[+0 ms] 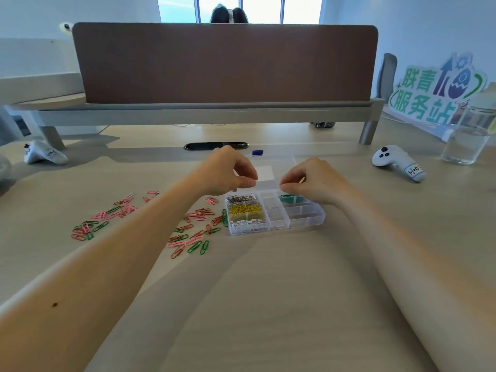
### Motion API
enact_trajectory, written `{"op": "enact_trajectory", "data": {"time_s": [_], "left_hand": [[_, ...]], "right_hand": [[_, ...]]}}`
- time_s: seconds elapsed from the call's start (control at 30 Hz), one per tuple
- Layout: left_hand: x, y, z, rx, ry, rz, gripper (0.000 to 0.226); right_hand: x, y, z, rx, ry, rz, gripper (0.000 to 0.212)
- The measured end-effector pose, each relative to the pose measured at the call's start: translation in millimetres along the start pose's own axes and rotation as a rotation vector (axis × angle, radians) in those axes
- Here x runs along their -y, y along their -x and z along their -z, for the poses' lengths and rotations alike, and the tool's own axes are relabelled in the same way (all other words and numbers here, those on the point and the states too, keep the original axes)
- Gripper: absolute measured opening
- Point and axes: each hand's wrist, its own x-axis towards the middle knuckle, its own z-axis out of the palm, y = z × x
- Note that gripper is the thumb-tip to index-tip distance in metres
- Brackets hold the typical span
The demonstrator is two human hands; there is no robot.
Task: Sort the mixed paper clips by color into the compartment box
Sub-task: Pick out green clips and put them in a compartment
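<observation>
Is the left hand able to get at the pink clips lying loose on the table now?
Probably yes: the pink clips lie uncovered on the table, just left of the compartment box, near the left hand, with nothing between.

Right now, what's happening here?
A person sorts clips into a clear box. Silver clips, yellow clips and white clips fill its left column; green clips sit in a far right compartment. Loose clips, pink, red and green, lie left of it. The left hand and right hand hover pinched over its far side; whether they hold anything is unclear.
</observation>
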Motion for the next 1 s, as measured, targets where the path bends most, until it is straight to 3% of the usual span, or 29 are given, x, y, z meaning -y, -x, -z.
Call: {"op": "enact_trajectory", "data": {"time_s": [0.2,0.37,0.47,0.77,1.0], "left_hand": [[36.1,37.6,29.4,-0.063,-0.030,0.095,0.004],[62.2,73.9,46.2,0.118,-0.151,0.219,0.007],[72.9,87.6,51.2,0.129,-0.156,0.261,0.009],[93.6,100.2,60.3,0.126,-0.157,0.309,0.013],[97.6,107.6,63.8,0.169,-0.142,0.311,0.012]], "right_hand": [[55.9,-2.5,-20.6,0.160,0.018,0.208,0.014],[105.1,-11.4,-42.8,0.327,0.109,0.311,0.015],[115.3,-19.6,-56.5,0.384,0.168,0.280,0.014],[108.2,-29.0,-56.5,0.396,0.269,0.194,0.013],[143.3,-34.9,-84.1,0.344,0.180,0.304,0.010]]}}
